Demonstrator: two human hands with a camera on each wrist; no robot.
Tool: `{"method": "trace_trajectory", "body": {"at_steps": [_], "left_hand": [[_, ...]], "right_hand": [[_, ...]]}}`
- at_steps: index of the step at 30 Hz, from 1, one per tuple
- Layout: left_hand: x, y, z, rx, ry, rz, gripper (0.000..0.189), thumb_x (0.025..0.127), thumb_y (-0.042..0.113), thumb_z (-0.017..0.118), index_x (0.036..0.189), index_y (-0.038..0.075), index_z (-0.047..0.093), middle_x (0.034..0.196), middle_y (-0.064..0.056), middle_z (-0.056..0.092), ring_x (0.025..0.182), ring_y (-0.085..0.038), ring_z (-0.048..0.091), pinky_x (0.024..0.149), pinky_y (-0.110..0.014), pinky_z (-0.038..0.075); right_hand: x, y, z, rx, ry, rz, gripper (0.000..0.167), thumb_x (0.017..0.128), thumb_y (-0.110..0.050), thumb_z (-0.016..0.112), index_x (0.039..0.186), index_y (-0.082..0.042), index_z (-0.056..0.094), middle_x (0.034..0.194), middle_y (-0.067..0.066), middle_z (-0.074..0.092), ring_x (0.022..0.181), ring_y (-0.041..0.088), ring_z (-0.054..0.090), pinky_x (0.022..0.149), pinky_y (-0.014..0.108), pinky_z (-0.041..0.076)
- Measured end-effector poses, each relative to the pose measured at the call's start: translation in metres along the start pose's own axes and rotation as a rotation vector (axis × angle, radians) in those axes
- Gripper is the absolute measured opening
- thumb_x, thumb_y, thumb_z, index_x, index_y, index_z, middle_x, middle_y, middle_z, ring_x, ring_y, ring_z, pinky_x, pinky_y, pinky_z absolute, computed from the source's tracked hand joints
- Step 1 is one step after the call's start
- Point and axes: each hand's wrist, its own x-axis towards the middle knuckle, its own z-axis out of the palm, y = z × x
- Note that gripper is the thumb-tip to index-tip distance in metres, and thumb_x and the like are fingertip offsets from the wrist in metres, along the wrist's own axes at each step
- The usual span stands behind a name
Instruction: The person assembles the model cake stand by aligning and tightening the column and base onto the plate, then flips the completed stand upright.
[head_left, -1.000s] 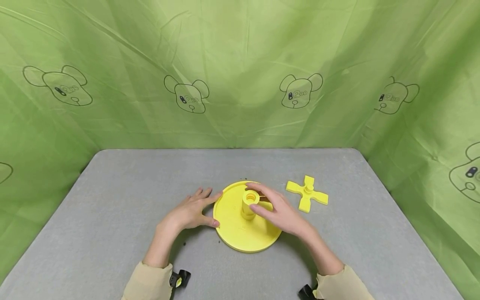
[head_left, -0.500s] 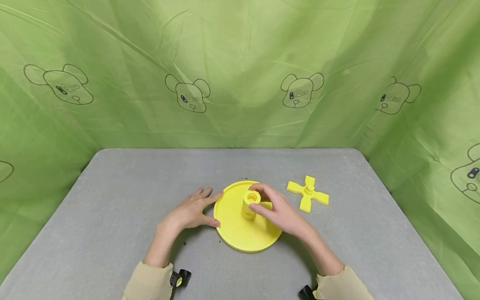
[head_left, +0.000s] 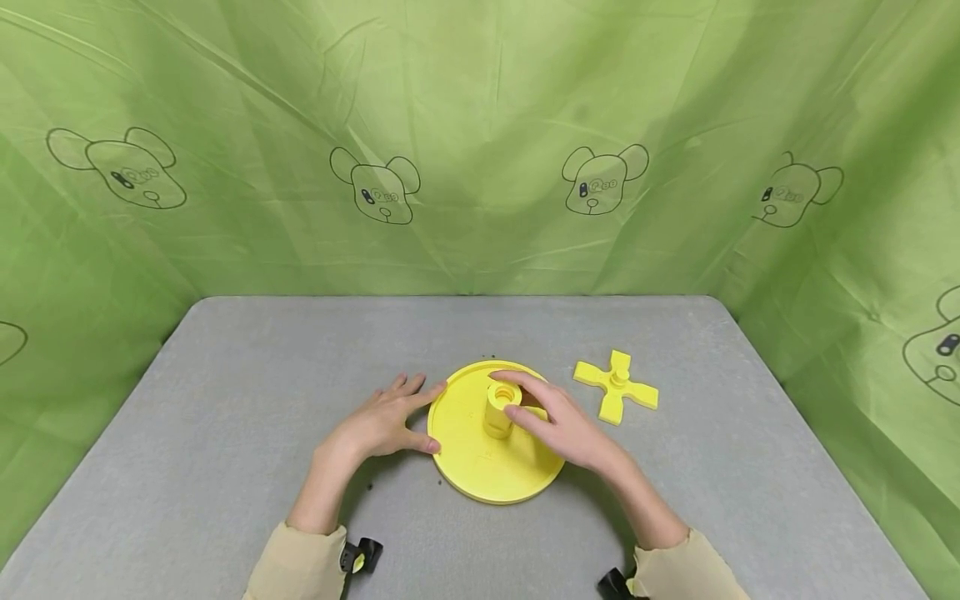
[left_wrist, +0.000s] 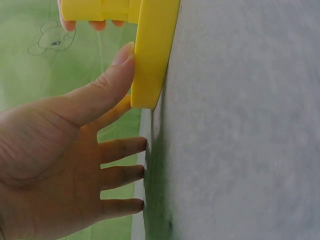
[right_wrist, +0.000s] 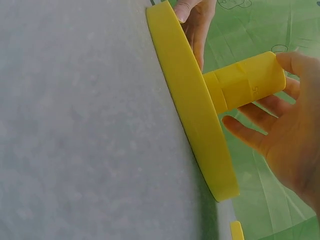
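upright mid-way on the round yellow plastic-looking disc (head_left: 467, 454), the hollow yellow plastic-looking cylinder (head_left: 496, 420) seems light, stiff, slightly slippery, best gripped near its top, where the right hand (head_left: 561, 422) curls round it, the left hand (head_left: 377, 425) spread against the disc's left edge.

Grey table (head_left: 225, 400), round yellow tray (head_left: 483, 467), yellow four-armed piece (head_left: 617, 383)

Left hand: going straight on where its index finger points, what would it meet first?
The yellow disc: the left hand has its index fingertip against or right beside it; actual contact is hard to confirm.
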Motion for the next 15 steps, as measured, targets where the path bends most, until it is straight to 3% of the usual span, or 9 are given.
{"method": "trace_trajectory", "body": {"at_steps": [8,15], "left_hand": [[-0.0018,0.0012,-0.0007,0.001,0.006,0.012,0.091,0.085,0.043,0.082,0.162,0.024,0.036,0.171,-0.019,0.023,0.16,-0.045,0.013,0.129,-0.066,0.015],[-0.0023,0.0021,-0.0011,0.001,0.001,0.013,0.092,0.085,0.045,0.082,0.162,0.025,0.036,0.171,-0.019,0.023,0.16,-0.045,0.013,0.129,-0.066,0.015]], "right_hand": [[0.0023,0.0018,0.0036,0.03,0.054,0.032,0.046,0.098,-0.036,0.071,0.138,-0.022,0.055,0.135,-0.003,0.064,0.12,0.017,0.066,0.108,0.049,0.055],[0.0011,-0.0013,0.0016,-0.026,0.031,0.002,0.055,0.101,-0.037,0.066,0.152,-0.025,0.049,0.154,-0.002,0.055,0.134,0.017,0.059,0.112,0.044,0.052]]}}
